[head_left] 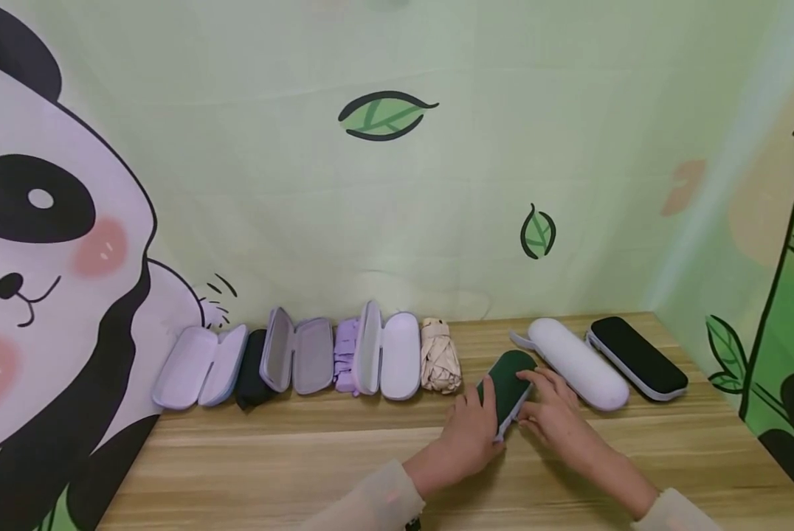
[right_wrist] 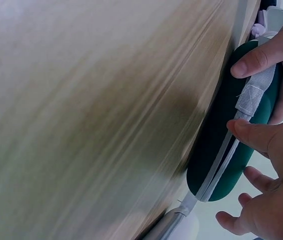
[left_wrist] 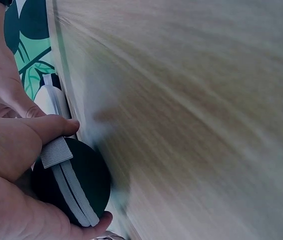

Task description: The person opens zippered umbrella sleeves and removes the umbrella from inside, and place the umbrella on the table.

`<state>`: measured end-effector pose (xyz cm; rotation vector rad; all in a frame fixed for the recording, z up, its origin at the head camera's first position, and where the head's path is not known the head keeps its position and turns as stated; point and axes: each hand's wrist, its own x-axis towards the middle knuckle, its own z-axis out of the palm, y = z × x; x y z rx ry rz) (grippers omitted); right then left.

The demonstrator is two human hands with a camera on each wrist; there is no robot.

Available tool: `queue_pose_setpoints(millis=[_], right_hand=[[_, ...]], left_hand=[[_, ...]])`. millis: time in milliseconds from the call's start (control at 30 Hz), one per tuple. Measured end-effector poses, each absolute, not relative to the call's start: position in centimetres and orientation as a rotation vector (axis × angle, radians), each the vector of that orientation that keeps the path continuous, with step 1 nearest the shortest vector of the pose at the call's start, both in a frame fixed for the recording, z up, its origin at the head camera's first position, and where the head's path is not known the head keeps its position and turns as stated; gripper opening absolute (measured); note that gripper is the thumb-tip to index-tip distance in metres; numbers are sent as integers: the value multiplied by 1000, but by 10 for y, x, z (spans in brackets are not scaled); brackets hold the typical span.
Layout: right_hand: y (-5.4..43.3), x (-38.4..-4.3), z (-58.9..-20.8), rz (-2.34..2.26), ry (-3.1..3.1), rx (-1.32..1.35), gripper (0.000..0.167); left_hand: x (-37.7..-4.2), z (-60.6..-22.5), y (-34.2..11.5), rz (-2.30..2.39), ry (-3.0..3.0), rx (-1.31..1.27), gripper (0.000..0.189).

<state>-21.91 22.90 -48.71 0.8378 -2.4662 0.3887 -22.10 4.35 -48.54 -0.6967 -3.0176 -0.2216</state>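
Observation:
A dark green glasses case [head_left: 513, 383] with a pale zip around its side is between my two hands. My left hand [head_left: 468, 431] grips its near end, thumb and fingers on either side, beside a ribbed fabric tab [left_wrist: 57, 152]. My right hand [head_left: 559, 417] is at the case's right side, with one finger on its top. In the right wrist view, the right thumb [right_wrist: 251, 134] presses on the zip [right_wrist: 221, 165], and the other fingers are bent on the far side. A narrow dark gap shows between the zip's two edges towards the case's end.
Right of the hands lie a closed white case [head_left: 576, 361] and a closed black case [head_left: 639, 358]. To the left stand a lavender case [head_left: 184, 369], a grey case [head_left: 313, 358] and a white case [head_left: 400, 358], all open, with black [head_left: 254, 369], purple [head_left: 345, 354] and beige [head_left: 440, 358] folded umbrellas among them.

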Motion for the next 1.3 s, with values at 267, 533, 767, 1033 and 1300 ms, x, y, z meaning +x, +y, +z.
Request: queue_pose_setpoints(millis=[267, 533, 767, 1033, 1300], right_hand=[[233, -219, -484, 413, -2583, 796, 16], [247, -224, -463, 289, -2814, 529, 33], [254, -226, -456, 288, -2931, 461, 70], [255, -227, -454, 329, -2961, 423, 77], [259, -231, -450, 321, -2983, 394, 83]], left_hand=[[-222, -487, 43, -196, -3010, -693, 102], [-223, -487, 42, -220, -3020, -689, 103], [-223, -487, 42, -215, -3015, -690, 102], [-229, -490, 35, -79, -3030, -870, 106], [-231, -485, 27, 109, -2922, -1174, 94]])
